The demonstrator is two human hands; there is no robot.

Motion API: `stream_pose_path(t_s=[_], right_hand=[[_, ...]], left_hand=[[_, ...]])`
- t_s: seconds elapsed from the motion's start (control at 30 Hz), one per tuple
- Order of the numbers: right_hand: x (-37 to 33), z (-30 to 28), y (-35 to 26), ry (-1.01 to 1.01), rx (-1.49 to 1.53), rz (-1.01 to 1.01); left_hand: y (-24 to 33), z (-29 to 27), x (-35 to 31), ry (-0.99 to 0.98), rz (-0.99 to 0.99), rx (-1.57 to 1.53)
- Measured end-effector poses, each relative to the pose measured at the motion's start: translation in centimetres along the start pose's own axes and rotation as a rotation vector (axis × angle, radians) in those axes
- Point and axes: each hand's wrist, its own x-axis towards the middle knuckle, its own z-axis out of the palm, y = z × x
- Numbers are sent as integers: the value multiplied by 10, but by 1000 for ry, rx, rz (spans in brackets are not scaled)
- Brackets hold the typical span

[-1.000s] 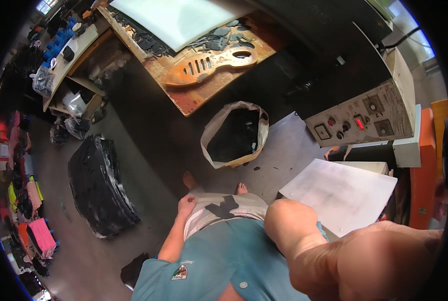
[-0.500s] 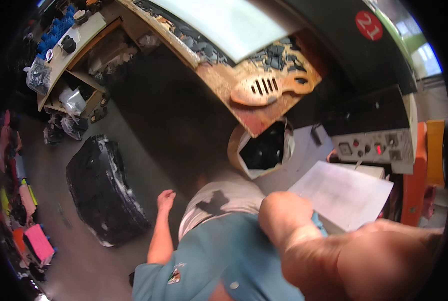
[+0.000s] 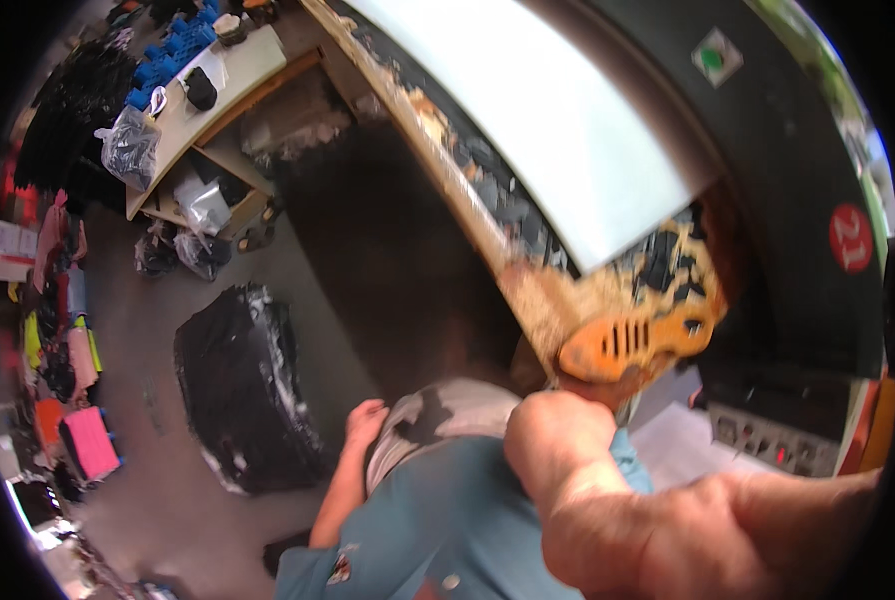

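Note:
My left hand (image 3: 367,422) hangs low beside my left hip, next to the pale trousers (image 3: 467,402). Its fingers are loosely bent and apart from the palm, and nothing shows in them. My right arm is bent up close to the camera, and my right hand (image 3: 682,535) looms large and blurred at the lower right. Its fingertips run out of sight, so what it touches is hidden. Beyond the raised arm, an orange slotted paddle-shaped board (image 3: 632,345) lies on the corner of the worn wooden workbench (image 3: 542,305).
A white sheet panel (image 3: 577,150) covers much of the bench, with dark scraps (image 3: 657,260) around it. At right stands a dark machine with a control panel (image 3: 777,440). A black wrapped bundle (image 3: 242,390) sits on the floor at left. Behind it is a shelf table (image 3: 207,110) with plastic bags.
The view has turned, so the bench, paddle-shaped board and machine appear shifted right and down. The bin under the bench corner has become hidden. Both hands keep nearly the same pose.

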Motion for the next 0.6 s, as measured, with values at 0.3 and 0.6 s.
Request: stream_pose_path(t_s=[0.3, 0.6], right_hand=[[35, -31, 72, 23, 155, 29], [47, -15, 145, -23, 207, 75]], left_hand=[[65, -16, 60, 43, 27, 169], [185, -38, 127, -143, 120, 378]])
